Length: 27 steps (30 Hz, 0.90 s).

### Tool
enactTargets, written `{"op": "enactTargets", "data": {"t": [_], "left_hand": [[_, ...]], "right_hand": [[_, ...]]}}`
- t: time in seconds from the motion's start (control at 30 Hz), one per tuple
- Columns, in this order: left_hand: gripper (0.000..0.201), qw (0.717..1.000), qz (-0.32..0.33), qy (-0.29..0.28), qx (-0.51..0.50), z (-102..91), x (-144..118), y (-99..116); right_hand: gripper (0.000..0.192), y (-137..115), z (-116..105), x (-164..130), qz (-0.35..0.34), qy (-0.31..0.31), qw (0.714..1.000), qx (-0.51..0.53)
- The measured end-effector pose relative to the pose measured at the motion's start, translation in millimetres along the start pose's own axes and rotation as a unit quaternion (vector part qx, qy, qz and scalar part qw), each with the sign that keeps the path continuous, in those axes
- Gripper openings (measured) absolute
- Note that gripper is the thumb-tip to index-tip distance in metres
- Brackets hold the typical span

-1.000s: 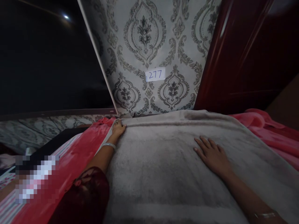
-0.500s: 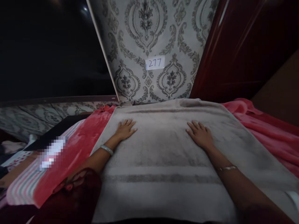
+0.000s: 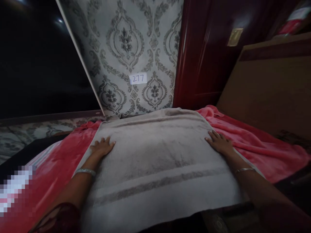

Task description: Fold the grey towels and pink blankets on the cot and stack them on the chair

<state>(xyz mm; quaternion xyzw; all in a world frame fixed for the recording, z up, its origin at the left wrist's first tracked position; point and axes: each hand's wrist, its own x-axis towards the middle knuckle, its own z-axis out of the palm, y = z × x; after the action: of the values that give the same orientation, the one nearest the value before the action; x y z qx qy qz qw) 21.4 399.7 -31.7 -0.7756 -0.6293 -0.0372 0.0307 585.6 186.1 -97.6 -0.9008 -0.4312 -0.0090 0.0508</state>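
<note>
A grey towel (image 3: 155, 152) with a darker band near its front edge lies spread over a red blanket. My left hand (image 3: 102, 147) rests palm down near the towel's left edge, fingers apart. Toward the opposite edge, my right hand (image 3: 220, 142) lies flat on the cloth with its fingers spread. Neither hand grips anything. A few soft creases run along the far end of the towel.
The red blanket (image 3: 257, 145) shows on both sides of the towel. Behind stands a patterned wall with a paper label (image 3: 138, 78) reading 277. A large dark screen (image 3: 43, 64) is at left; a dark red door (image 3: 206, 58) and a cardboard box (image 3: 272, 87) are at right.
My hands have moved farther apart, each out toward its side edge of the towel. The view has turned right, bringing the box and the towel's front edge into sight.
</note>
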Motion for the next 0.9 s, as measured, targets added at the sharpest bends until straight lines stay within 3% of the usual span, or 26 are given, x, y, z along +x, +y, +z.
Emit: {"op": "enactTargets", "data": {"t": [0.07, 0.17, 0.27, 0.37, 0.53, 0.7, 0.9], "left_hand": [[0.048, 0.999, 0.034, 0.003, -0.004, -7.4, 9.5, 18.2], [0.047, 0.995, 0.097, 0.0, -0.017, -9.5, 21.7, 68.3], [0.056, 0.979, 0.198, -0.024, -0.031, 3.5, 22.8, 126.1], [0.06, 0.965, 0.261, -0.022, -0.031, 25.3, 15.6, 162.2], [0.06, 0.962, 0.269, -0.019, -0.036, 43.7, 9.6, 166.5], [0.06, 0.96, 0.275, -0.02, -0.053, 44.1, 12.3, 160.7], [0.062, 0.955, 0.283, -0.025, -0.081, 47.4, 14.3, 159.3]], "right_hand": [[0.06, 5.2, -4.6, 1.4, 0.011, -0.005, 1.0, 0.012], [0.05, -9.8, -15.6, 7.3, -0.006, 0.031, 0.998, 0.046], [0.045, -37.5, -26.2, 20.2, -0.061, 0.086, 0.99, 0.089], [0.047, -67.3, -34.8, 42.7, -0.107, 0.114, 0.98, 0.12], [0.047, -115.7, -53.9, 97.0, -0.136, 0.153, 0.964, 0.171], [0.049, -155.8, -71.5, 149.9, -0.091, 0.159, 0.964, 0.194], [0.059, -180.0, -66.8, 184.3, -0.022, 0.069, 0.983, 0.171]]}}
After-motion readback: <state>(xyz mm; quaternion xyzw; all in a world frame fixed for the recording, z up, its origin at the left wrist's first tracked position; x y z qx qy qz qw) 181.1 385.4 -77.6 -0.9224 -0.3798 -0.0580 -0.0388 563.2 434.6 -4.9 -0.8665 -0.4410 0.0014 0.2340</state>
